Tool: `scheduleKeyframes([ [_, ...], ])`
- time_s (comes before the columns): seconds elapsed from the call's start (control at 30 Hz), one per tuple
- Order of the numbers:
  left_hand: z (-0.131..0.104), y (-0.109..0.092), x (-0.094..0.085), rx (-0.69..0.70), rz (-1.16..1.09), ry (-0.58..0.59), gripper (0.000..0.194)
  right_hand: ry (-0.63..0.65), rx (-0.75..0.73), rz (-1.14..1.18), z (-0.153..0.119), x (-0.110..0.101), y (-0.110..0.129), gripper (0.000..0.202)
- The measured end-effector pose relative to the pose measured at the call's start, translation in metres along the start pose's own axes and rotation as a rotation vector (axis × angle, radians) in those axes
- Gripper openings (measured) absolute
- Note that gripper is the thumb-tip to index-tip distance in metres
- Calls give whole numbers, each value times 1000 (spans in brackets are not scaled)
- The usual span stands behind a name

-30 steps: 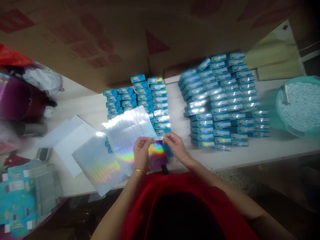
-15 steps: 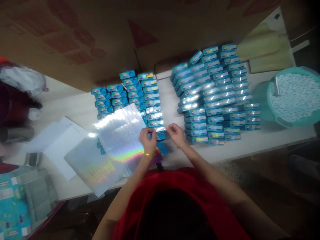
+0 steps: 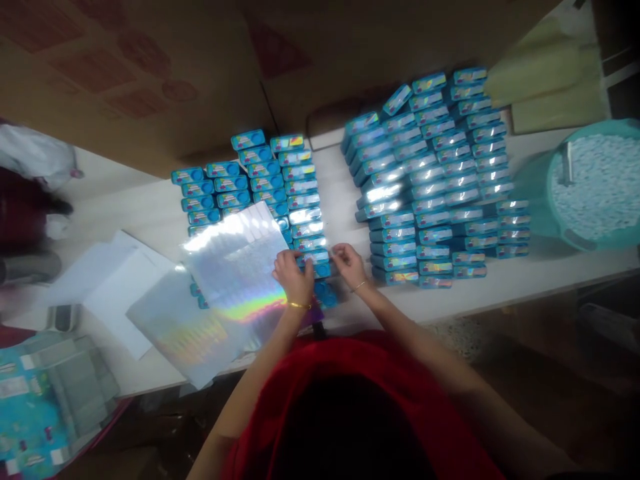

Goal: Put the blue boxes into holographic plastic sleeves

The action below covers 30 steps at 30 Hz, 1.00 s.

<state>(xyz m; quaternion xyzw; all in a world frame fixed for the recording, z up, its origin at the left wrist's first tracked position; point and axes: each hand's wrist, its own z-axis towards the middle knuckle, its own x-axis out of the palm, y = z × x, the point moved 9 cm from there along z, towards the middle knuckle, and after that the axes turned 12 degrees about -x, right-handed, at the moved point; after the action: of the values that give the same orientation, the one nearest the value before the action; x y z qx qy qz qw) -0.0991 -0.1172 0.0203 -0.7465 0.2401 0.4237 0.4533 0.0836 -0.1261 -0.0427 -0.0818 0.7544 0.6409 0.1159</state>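
Observation:
My left hand (image 3: 295, 277) is closed, fingers bent, at the left end of a small blue box (image 3: 323, 269) near the front of a row. What its fingertips grip, if anything, is hidden. At the box's right end my right hand (image 3: 351, 267) pinches the edge of a small shiny sticker (image 3: 332, 253); blur softens this detail. Under and left of my left wrist lies a silvery holographic sheet (image 3: 240, 257), partly covering the left group of blue boxes (image 3: 267, 181). Another holographic sheet (image 3: 173, 327) rests beside it.
Many blue boxes with shiny labels (image 3: 430, 180) stand in rows on the right. Beyond them is a turquoise tub (image 3: 560, 230) full of small pale pieces. A large cardboard box (image 3: 200, 47) lines the back. White papers (image 3: 117, 293) lie on the left of the table (image 3: 345, 213).
The view has shifted slightly. My left hand has spread a little over the box's left end; my right hand keeps its pinch at the right end. The boxes and sheets stay in place.

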Motion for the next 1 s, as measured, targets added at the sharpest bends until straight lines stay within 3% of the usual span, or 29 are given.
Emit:
scheduleKeyframes([
  [0.13,-5,-4,-7,153,85,33,29,-56,-106,-146,-11,-10,14,37],
  [0.27,-22,-3,5,356,319,153,45,144,-250,-314,-25,9,25,44],
  [0.37,-30,-1,13,399,362,212,47,294,-250,-469,-30,22,11,51],
  [0.47,-26,-3,11,425,304,261,43,398,-254,-647,-25,21,0,56],
  [0.53,-10,-2,-4,448,210,250,37,341,-269,-729,-14,10,6,56],
  [0.63,39,18,-52,410,51,77,31,141,-347,-743,7,2,45,52],
  [0.7,81,40,-85,348,1,-63,30,143,-469,-697,20,29,82,49],
  [0.8,131,64,-108,334,62,-150,31,337,-644,-657,34,105,125,45],
  [0.9,158,72,-100,393,185,-119,31,508,-702,-676,47,178,134,48],
  [1.0,162,73,-86,439,277,-67,30,583,-696,-696,58,216,122,49],
])
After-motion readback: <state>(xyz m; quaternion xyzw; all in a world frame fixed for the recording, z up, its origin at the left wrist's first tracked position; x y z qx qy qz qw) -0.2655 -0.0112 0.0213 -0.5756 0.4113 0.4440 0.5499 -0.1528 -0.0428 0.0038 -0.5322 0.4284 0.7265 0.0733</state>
